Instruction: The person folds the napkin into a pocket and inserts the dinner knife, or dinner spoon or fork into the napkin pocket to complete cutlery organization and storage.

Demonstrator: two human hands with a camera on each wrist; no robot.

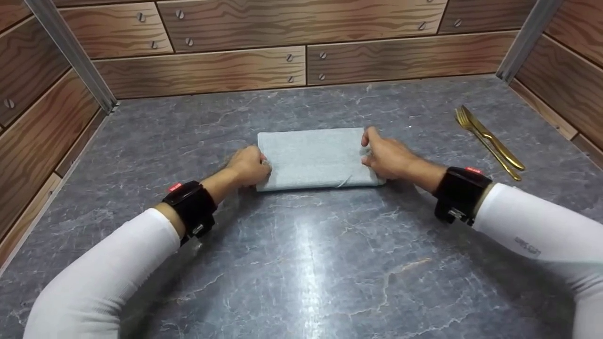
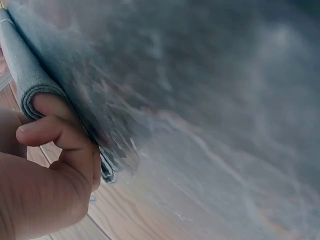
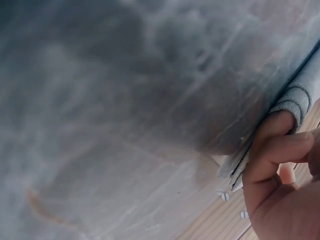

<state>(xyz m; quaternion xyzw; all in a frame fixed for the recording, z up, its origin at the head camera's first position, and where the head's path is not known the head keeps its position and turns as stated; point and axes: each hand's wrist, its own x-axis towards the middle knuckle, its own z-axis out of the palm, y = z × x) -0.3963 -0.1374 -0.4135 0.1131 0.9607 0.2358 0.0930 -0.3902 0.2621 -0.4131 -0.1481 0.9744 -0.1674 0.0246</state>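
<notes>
A light grey-blue folded cloth [image 1: 313, 153] lies flat on the table, with a short pale strip on its near edge. The left hand [image 1: 248, 165] holds its left end, fingers curled. In the left wrist view one finger of that hand [image 2: 55, 155] reaches into the cloth's rounded fold [image 2: 37, 87]. At the opposite end, the right hand [image 1: 391, 157] grips the right edge, thumb and index finger spread along it. One of its fingers also sits inside the fold [image 3: 297, 102] in the right wrist view. The tucked fingertips are hidden by the cloth.
A gold fork [image 1: 485, 143] and a gold knife [image 1: 494, 139] lie side by side at the right of the grey marbled table [image 1: 301, 263]. Wood-patterned panels [image 1: 235, 70] wall the back and both sides, with metal posts [image 1: 77, 61] at the corners.
</notes>
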